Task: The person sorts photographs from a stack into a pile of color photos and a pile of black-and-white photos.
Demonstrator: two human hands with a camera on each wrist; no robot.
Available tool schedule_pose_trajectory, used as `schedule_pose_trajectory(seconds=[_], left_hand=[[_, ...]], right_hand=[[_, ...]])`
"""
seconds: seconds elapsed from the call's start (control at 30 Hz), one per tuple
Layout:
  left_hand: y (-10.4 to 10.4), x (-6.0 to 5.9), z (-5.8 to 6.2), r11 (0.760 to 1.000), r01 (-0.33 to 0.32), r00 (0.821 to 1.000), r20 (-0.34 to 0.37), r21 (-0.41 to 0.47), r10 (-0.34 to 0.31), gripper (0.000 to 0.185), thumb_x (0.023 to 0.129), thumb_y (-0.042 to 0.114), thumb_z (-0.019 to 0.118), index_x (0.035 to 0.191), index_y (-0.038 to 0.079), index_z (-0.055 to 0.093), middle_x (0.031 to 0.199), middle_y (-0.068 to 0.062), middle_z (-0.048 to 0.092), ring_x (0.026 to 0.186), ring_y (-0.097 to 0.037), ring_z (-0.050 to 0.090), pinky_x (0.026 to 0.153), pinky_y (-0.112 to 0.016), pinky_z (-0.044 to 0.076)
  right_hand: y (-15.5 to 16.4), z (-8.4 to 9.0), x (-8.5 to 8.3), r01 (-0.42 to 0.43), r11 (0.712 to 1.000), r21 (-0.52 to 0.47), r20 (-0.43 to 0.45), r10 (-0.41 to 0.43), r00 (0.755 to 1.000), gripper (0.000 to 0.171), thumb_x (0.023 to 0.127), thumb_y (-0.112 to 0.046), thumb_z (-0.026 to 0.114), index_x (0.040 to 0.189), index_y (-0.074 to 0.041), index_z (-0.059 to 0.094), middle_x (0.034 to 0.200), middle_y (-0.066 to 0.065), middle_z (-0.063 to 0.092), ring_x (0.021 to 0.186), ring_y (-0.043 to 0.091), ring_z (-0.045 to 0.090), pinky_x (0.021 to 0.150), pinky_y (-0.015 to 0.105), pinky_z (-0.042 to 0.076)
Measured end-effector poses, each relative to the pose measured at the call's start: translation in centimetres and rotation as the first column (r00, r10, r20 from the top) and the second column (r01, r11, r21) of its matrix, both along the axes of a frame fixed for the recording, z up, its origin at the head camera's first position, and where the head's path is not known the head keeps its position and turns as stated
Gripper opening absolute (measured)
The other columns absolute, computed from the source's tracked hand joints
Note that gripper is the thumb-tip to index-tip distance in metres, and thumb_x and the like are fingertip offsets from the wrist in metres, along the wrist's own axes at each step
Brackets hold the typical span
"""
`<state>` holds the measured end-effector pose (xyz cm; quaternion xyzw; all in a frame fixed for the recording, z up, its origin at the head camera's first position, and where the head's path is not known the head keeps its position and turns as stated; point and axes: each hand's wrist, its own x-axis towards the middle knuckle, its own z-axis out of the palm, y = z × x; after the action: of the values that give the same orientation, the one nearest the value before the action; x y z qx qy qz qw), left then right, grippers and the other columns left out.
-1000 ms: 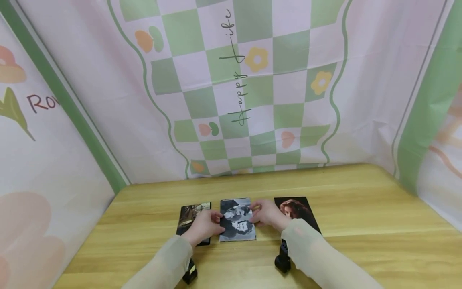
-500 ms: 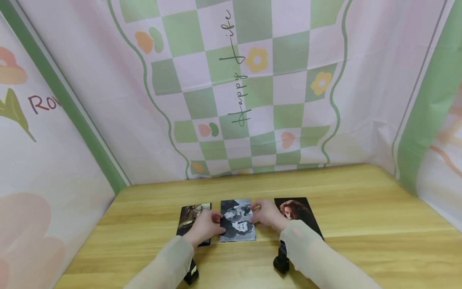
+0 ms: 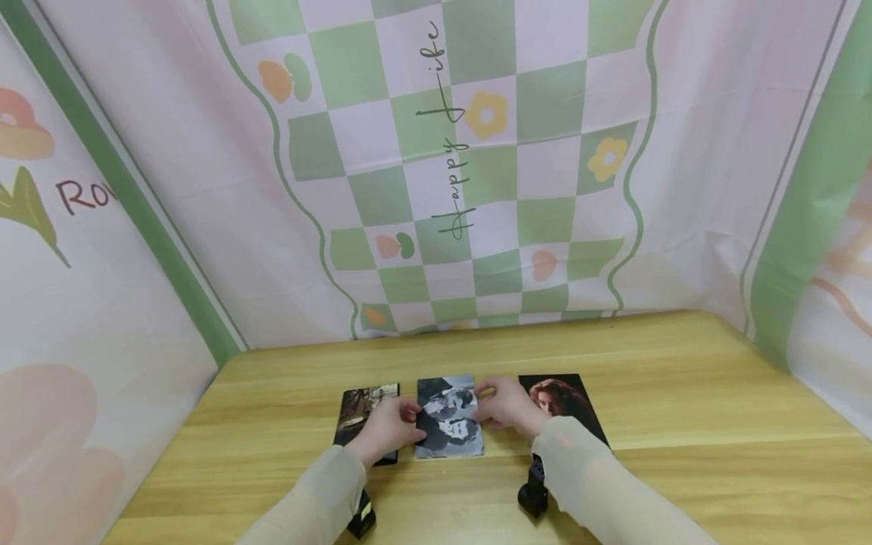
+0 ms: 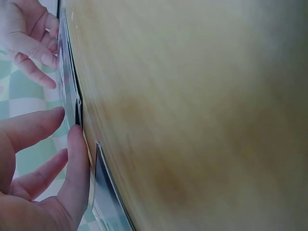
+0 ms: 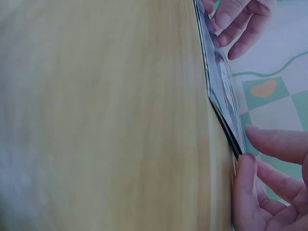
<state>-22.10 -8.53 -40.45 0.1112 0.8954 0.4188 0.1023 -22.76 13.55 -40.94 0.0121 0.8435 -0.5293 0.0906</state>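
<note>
Three photos lie in a row on the wooden table (image 3: 681, 424). The middle one is a black-and-white photo (image 3: 446, 420). My left hand (image 3: 390, 425) holds its left edge, and my right hand (image 3: 502, 405) holds its right edge. In the left wrist view my left hand (image 4: 48, 139) has its thumb at the edge of the black-and-white photo (image 4: 68, 72) and its fingers above it. The right wrist view shows my right hand (image 5: 262, 163) the same way at the black-and-white photo (image 5: 222, 86), with my left hand's fingertips (image 5: 231, 19) on the far edge.
A dark photo (image 3: 357, 405) lies to the left, partly under my left hand. A portrait photo (image 3: 565, 397) on black lies to the right, partly behind my right sleeve. Checked cloth walls (image 3: 477, 189) close in the table at the back and both sides.
</note>
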Motion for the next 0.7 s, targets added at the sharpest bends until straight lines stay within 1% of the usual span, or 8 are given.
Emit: schedule_pose_trajectory(seconds=[0.17, 0.33, 0.43, 0.6, 0.7], left_hand=[[-0.1, 0.1, 0.3, 0.999, -0.004, 1.000, 0.029, 0.038, 0.003, 0.038, 0.079, 0.002, 0.073, 0.114, -0.005, 0.060, 0.100, -0.012, 0.061, 0.089, -0.021, 0.059, 0.072, -0.032, 0.057], [-0.1, 0.3, 0.9, 0.997, -0.009, 0.998, 0.059, 0.083, 0.004, 0.040, 0.081, 0.002, 0.071, 0.118, -0.006, 0.057, 0.102, -0.014, 0.058, 0.084, -0.019, 0.060, 0.068, -0.032, 0.058], [0.0, 0.4, 1.1, 0.995, -0.007, 0.998, 0.066, 0.103, 0.001, 0.041, 0.081, 0.002, 0.070, 0.119, -0.006, 0.057, 0.104, -0.016, 0.058, 0.084, -0.019, 0.061, 0.066, -0.031, 0.058], [0.3, 0.5, 1.3, 0.994, -0.005, 0.997, 0.072, 0.109, -0.003, 0.041, 0.081, 0.003, 0.071, 0.119, -0.005, 0.058, 0.104, -0.015, 0.058, 0.085, -0.019, 0.061, 0.066, -0.031, 0.058], [0.4, 0.5, 1.4, 0.994, 0.000, 0.997, 0.077, 0.112, -0.009, 0.041, 0.082, 0.005, 0.071, 0.120, -0.003, 0.058, 0.105, -0.014, 0.059, 0.087, -0.019, 0.061, 0.067, -0.031, 0.058]], right_hand=[[0.4, 0.3, 0.1, -0.009, 1.000, -0.028, 0.003, 0.009, 1.000, 0.044, 0.077, 0.001, 0.072, 0.119, 0.005, 0.059, 0.094, 0.014, 0.068, 0.069, 0.016, 0.062, 0.058, 0.032, 0.056], [0.5, 0.8, 0.1, -0.009, 0.999, -0.044, 0.012, 0.010, 1.000, 0.045, 0.078, 0.001, 0.071, 0.121, 0.003, 0.057, 0.092, 0.014, 0.066, 0.068, 0.018, 0.061, 0.058, 0.033, 0.057], [0.4, 1.0, 0.2, -0.010, 0.998, -0.055, 0.008, 0.010, 1.000, 0.045, 0.078, 0.002, 0.071, 0.121, 0.003, 0.057, 0.092, 0.014, 0.064, 0.070, 0.019, 0.062, 0.059, 0.034, 0.057], [0.6, 1.3, 0.4, -0.015, 0.999, -0.049, 0.002, 0.015, 1.000, 0.045, 0.079, 0.001, 0.071, 0.122, 0.003, 0.057, 0.094, 0.015, 0.061, 0.070, 0.020, 0.062, 0.057, 0.034, 0.057], [0.8, 1.5, 0.6, -0.022, 0.999, -0.047, 0.001, 0.022, 1.000, 0.045, 0.079, 0.001, 0.071, 0.122, 0.002, 0.057, 0.095, 0.015, 0.061, 0.071, 0.020, 0.062, 0.059, 0.034, 0.058]])
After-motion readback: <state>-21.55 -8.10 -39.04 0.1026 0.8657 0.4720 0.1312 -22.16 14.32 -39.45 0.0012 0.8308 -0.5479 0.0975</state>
